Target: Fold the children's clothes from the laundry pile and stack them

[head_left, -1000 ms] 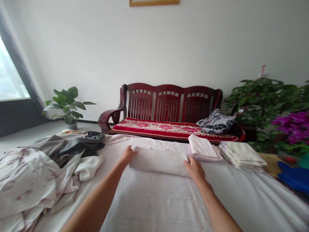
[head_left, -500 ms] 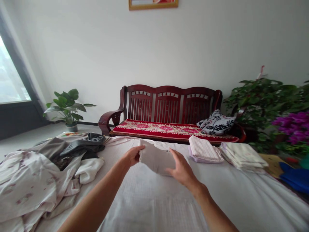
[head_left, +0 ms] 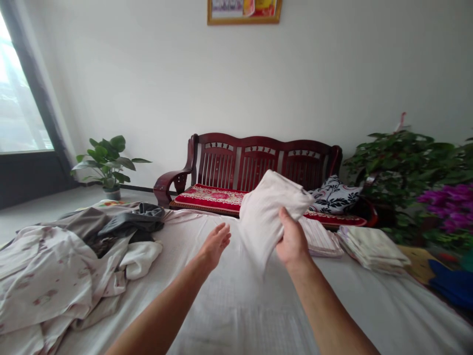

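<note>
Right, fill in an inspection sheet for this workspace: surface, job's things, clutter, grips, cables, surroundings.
Surface: white sheet, creased.
Job's things: pale cloth, held up; striped folded cloth and folded stack at right.
Clutter: rumpled clothes at left; blue item near right edge.
Grips: left grip open, apart from pale cloth; right grip clasping it.
Cables: nothing seen.
Surroundings: wooden bench, cushion, potted plant, purple flowers.

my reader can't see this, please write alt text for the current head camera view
A right hand holds a folded pale cloth above a white sheet, with the left hand open nearby. Clothes lie heaped on the left, folded cloths on the right, and a wooden bench stands behind.
</note>
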The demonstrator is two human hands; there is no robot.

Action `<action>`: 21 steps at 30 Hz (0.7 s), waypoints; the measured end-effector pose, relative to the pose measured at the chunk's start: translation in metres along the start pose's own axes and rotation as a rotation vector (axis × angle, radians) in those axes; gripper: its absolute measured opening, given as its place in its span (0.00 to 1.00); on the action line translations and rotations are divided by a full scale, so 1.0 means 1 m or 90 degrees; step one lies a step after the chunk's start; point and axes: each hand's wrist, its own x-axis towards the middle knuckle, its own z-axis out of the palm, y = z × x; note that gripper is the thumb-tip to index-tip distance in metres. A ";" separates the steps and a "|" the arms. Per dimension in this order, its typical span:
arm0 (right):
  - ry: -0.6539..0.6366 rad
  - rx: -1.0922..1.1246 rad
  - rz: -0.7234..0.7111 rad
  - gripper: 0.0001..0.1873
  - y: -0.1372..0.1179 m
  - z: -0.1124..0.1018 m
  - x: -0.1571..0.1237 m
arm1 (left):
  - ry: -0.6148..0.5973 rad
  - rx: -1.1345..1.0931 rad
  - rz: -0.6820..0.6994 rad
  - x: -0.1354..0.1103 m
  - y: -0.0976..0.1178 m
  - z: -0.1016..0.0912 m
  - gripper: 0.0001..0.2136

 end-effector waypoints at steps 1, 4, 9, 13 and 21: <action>0.020 0.079 0.033 0.25 -0.009 0.003 0.002 | -0.043 -0.001 -0.022 0.000 -0.009 -0.009 0.20; 0.081 0.261 0.099 0.19 -0.022 0.010 0.001 | -0.194 -0.067 -0.153 -0.004 -0.030 -0.030 0.29; 0.173 0.281 0.163 0.17 0.015 -0.020 -0.004 | -0.177 -0.132 -0.139 -0.011 -0.037 -0.048 0.29; 0.186 0.225 0.232 0.19 0.068 -0.068 -0.002 | -0.088 0.020 -0.054 -0.004 -0.029 -0.064 0.24; 0.181 -0.072 0.176 0.15 0.130 -0.129 0.002 | 0.081 0.498 0.117 0.024 -0.011 -0.092 0.21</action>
